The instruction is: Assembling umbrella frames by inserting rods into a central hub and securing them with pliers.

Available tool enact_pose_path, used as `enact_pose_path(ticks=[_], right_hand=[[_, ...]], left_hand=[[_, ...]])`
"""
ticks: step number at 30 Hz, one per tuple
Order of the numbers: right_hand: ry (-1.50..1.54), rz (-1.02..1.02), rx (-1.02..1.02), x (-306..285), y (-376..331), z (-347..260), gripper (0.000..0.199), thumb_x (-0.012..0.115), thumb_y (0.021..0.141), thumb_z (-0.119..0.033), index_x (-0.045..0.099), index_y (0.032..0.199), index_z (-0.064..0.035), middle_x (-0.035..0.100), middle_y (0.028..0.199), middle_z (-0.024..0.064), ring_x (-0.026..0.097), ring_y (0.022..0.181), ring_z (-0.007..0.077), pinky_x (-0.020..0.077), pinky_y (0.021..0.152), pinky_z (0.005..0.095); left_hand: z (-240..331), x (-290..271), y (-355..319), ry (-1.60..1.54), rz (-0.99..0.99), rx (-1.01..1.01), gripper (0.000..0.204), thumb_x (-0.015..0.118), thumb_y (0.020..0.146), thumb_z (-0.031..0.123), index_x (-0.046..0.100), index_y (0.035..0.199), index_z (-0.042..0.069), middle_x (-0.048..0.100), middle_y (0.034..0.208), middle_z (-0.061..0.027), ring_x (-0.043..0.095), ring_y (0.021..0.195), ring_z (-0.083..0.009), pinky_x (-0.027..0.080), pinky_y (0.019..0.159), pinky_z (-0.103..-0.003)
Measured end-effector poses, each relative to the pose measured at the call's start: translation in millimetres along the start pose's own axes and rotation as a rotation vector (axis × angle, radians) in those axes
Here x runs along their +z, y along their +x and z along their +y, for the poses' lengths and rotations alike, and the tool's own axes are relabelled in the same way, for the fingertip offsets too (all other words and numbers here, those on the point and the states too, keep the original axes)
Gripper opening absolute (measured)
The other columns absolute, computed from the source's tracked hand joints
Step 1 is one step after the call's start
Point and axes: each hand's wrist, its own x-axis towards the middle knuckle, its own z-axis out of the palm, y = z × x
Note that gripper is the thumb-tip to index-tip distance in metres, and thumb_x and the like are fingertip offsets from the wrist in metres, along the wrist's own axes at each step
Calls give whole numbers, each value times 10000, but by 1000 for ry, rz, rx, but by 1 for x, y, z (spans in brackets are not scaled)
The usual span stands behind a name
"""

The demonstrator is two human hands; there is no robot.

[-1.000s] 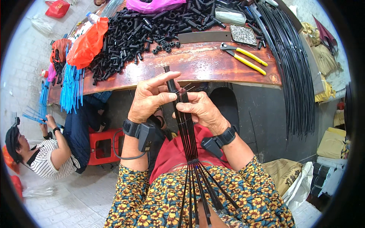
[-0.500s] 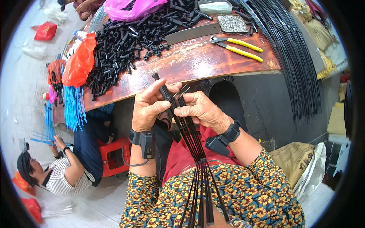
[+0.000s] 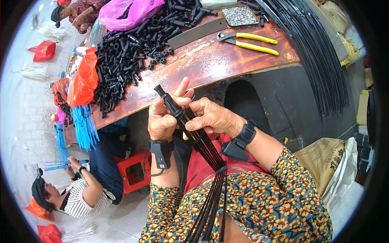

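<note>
My left hand (image 3: 160, 121) is closed around a black plastic tubular fitting (image 3: 167, 100), which tilts up to the left, with the thumb on its lower part and one finger raised. Several thin black rods, like umbrella ribs (image 3: 207, 153), run from the fitting's lower end down toward my lap. My right hand (image 3: 210, 115) pinches these ribs just below the fitting, thumb on top. Further down, a dark joint (image 3: 221, 170) gathers the ribs, and they fan out below it. The fingertips behind the bundle are partly hidden.
On the wooden table (image 3: 194, 67) lie a heap of black fittings (image 3: 121, 60), yellow-handled pliers (image 3: 253, 43), a flat metal blade (image 3: 196, 34) and a tray of small metal pieces (image 3: 239, 17). Long black rods (image 3: 320, 60) hang off the right. A co-worker (image 3: 87, 190) sits at left.
The view has shifted a little. The fitting sits lower and further left in it, showing more of its length. My left fingers have lifted and spread slightly; both hands keep their hold.
</note>
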Motion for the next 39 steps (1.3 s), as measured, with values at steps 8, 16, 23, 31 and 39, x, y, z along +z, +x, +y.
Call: enact_pose_path(ticks=[8, 16, 23, 31, 39], right_hand=[[-30, 59, -26, -3, -1, 2, 248, 756, 809, -206, 691, 977, -35, 706, 771, 53, 517, 471, 20, 301, 348, 158], [12, 55, -22, -2, 0, 5, 246, 721, 850, -160, 667, 1056, -38, 715, 799, 87, 514, 460, 20, 287, 354, 149], [21, 86, -7, -5, 0, 3, 297, 718, 861, -169, 651, 1125, -52, 713, 802, 74, 548, 490, 24, 292, 358, 146], [-94, 181, -29, -1, -2, -9, 267, 713, 868, -179, 649, 1100, -64, 711, 801, 38, 610, 585, 31, 320, 380, 148], [-140, 220, -269, 19, 9, -2, 142, 693, 859, -75, 689, 987, -13, 667, 832, -7, 592, 736, 50, 491, 653, 219]], left_hand=[[7, 14, -13, 29, 189, -39, 565, 708, 810, 58, 578, 1312, 280, 586, 1257, -252, 327, 1374, -434, 318, 1098, -564], [13, 8, -15, 91, 153, -64, 567, 640, 820, 15, 559, 1335, 237, 576, 1267, -253, 398, 1318, -468, 322, 1088, -582], [20, 33, -20, 257, 468, -71, 585, 586, 834, -39, 490, 1383, 138, 553, 1296, -252, 453, 1287, -440, 352, 1084, -540], [75, 155, -13, 191, 136, 37, 986, 859, 679, 340, 340, 1437, -18, 531, 1304, -273, 558, 1203, -341, 305, 1108, -505], [54, 145, -4, 832, 975, -32, 131, 717, 806, -2, 669, 924, -30, 681, 840, -77, 637, 745, -114, 486, 684, -233]])
